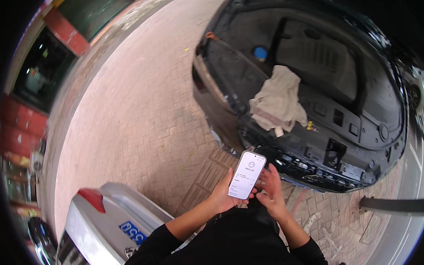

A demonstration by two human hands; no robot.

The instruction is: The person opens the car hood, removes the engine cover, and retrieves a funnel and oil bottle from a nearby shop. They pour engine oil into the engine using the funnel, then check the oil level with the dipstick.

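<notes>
My left hand is closed round the lower left side of a smartphone, which it holds upright before me. The phone's lit white screen shows a round profile icon above lines of text. Beside the phone's right edge, my right hand has its fingers apart and curved, with nothing seen in it. Whether its fingertips touch the phone's edge I cannot tell. Past the phone stands a car's dark front end with the bonnet area exposed. A crumpled beige cloth lies on it.
A blue round cap and a small yellow item show on the dark car. Behind me on the left is a silver car. Brick paving runs along shopfronts at left. A dark curved bar juts in at right, before the road.
</notes>
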